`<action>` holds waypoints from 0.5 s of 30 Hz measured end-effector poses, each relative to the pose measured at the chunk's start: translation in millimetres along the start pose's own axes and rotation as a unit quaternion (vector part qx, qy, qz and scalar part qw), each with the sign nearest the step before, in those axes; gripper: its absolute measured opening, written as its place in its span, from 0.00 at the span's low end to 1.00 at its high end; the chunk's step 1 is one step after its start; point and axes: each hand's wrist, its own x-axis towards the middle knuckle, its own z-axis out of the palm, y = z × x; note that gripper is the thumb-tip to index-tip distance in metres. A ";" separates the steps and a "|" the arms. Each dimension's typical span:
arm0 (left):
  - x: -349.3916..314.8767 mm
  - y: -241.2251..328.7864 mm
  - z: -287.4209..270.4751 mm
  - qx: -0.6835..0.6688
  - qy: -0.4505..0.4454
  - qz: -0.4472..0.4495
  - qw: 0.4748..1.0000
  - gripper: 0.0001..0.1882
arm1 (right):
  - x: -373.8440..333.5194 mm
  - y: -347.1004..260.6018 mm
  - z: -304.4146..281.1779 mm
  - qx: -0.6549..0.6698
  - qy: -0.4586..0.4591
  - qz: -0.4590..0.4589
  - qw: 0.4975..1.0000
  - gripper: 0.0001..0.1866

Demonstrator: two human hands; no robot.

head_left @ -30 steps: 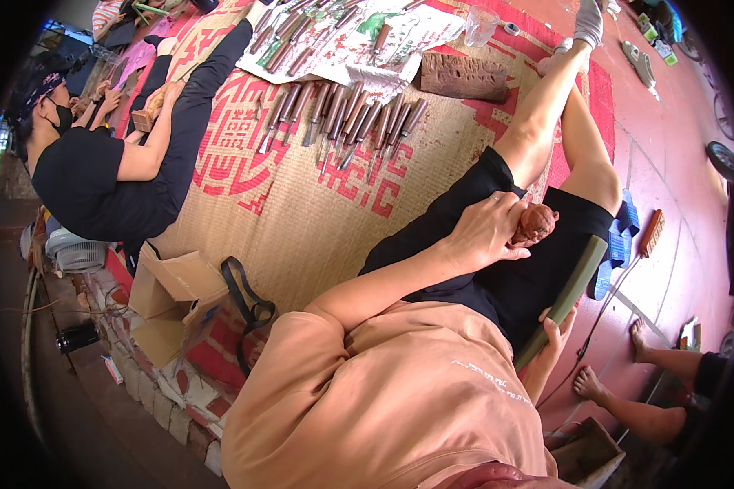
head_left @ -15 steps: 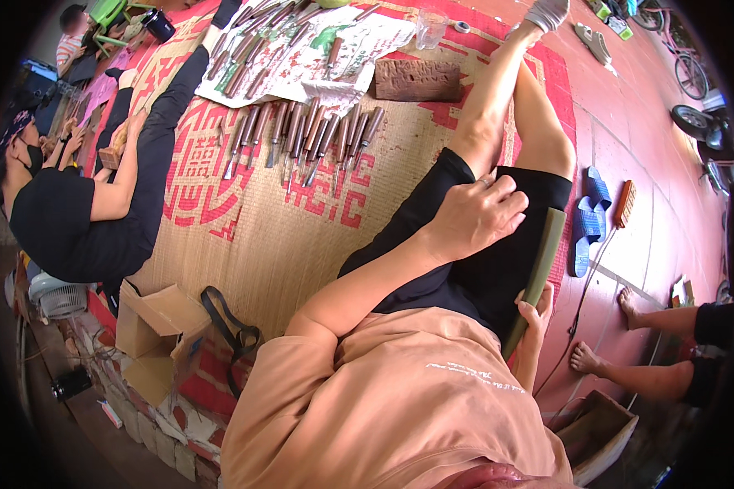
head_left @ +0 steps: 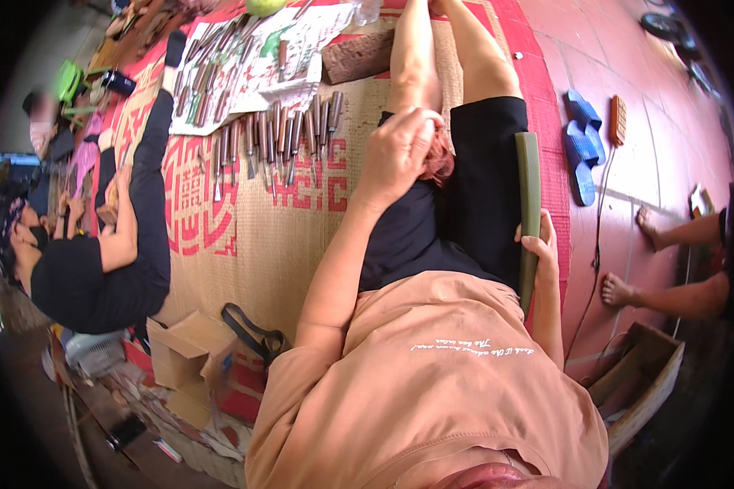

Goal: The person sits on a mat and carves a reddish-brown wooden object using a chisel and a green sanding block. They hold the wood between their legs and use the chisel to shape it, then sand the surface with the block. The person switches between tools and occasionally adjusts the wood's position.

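My left hand (head_left: 400, 155) is raised over my left thigh, its fingers closed around a reddish-brown wooden piece (head_left: 439, 160) that looks carved. Most of that piece is hidden behind the hand. At my right side, my right hand (head_left: 538, 243) grips a long, slightly curved olive-green strip (head_left: 529, 183) that stands along my right thigh. Its thumb lies across the strip, which shows mainly as a narrow edge. Ahead on the mat, several wood-handled carving chisels (head_left: 281, 134) lie in a row, beyond the reach of either hand.
More chisels lie on a printed sheet (head_left: 253, 81), beside a dark wooden block (head_left: 359, 55). A co-worker (head_left: 90, 269) sits at left, near an open cardboard box (head_left: 189, 350). At right are blue slippers (head_left: 581, 147), a power strip (head_left: 619, 121), another person's feet (head_left: 624, 289) and a wooden box (head_left: 640, 375).
My left hand has moved forward and left, and the reddish-brown piece in it has come into sight. My right hand still holds the green strip. The whole view has turned and shifted.
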 end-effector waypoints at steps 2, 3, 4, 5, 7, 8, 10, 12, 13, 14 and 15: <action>3.8 -8.3 4.8 -0.045 -0.026 0.002 0.999 0.14 | -4.1 2.2 -5.1 0.035 0.014 -0.002 0.999 0.26; 6.5 -11.2 6.5 -0.034 -0.017 0.003 0.999 0.14 | -6.6 1.3 -5.7 0.054 0.023 -0.004 0.998 0.26; 9.7 -12.9 7.5 -0.024 -0.008 0.004 1.000 0.14 | -9.0 0.5 -6.4 0.073 0.031 -0.007 0.997 0.25; 11.8 -16.4 11.9 -0.019 0.000 0.005 1.000 0.14 | -13.4 0.6 -11.0 0.083 0.035 -0.013 0.996 0.29; 8.2 -36.8 5.9 -0.088 0.018 -0.060 0.994 0.16 | -21.4 -6.1 -12.5 0.097 0.051 -0.027 0.994 0.32; 5.7 -43.9 3.6 -0.134 0.030 -0.086 0.987 0.16 | -25.8 -6.0 -13.0 0.102 0.058 -0.031 0.993 0.34; -4.6 -50.5 7.3 -0.152 0.022 -0.048 0.987 0.16 | -30.0 -3.4 -18.0 0.114 0.069 -0.038 0.990 0.38; -17.2 -37.7 17.3 -0.140 0.019 -0.003 0.990 0.16 | -40.8 -3.9 -20.7 0.121 0.083 -0.037 0.988 0.38; -19.2 -39.8 22.9 -0.170 0.002 0.003 0.985 0.14 | -41.4 -3.9 -20.9 0.106 0.087 -0.040 0.990 0.38; -16.1 -22.0 27.4 -0.193 -0.010 -0.013 0.981 0.14 | -42.0 -3.4 -20.0 0.110 0.104 -0.039 0.988 0.38; -17.5 -17.5 30.5 -0.196 -0.039 -0.018 0.980 0.16 | -43.1 -2.3 -17.2 0.113 0.122 -0.038 0.985 0.38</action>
